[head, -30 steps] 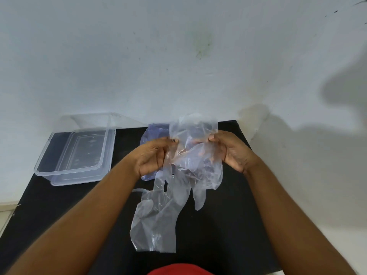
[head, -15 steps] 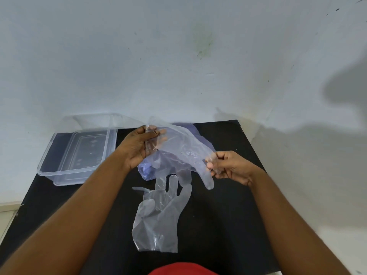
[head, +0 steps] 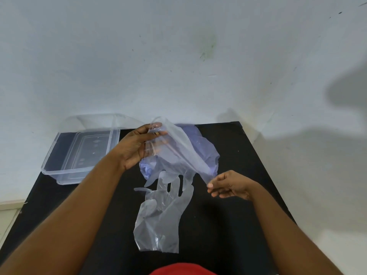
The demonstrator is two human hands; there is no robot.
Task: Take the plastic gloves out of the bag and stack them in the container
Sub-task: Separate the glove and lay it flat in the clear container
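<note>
A clear plastic glove (head: 184,153) is stretched in the air between my hands. My left hand (head: 137,147) pinches its cuff end at the upper left. My right hand (head: 228,185) pinches a fingertip end at the lower right. Under it lies the bluish plastic bag (head: 206,147), crumpled on the black table (head: 238,225). Another clear glove (head: 160,221) lies flat on the table below my hands, fingers pointing away from me. The clear rectangular container (head: 61,175) stands at the table's far left with nothing visible inside.
A clear lid (head: 93,119) leans against the white wall behind the container. The wall runs along the table's far edge. A red garment (head: 182,269) shows at the bottom edge. The table's right edge falls off to a light floor.
My hands have drawn apart, left hand up and left, right hand down and right, stretching the glove out from a bunched hold above the bag.
</note>
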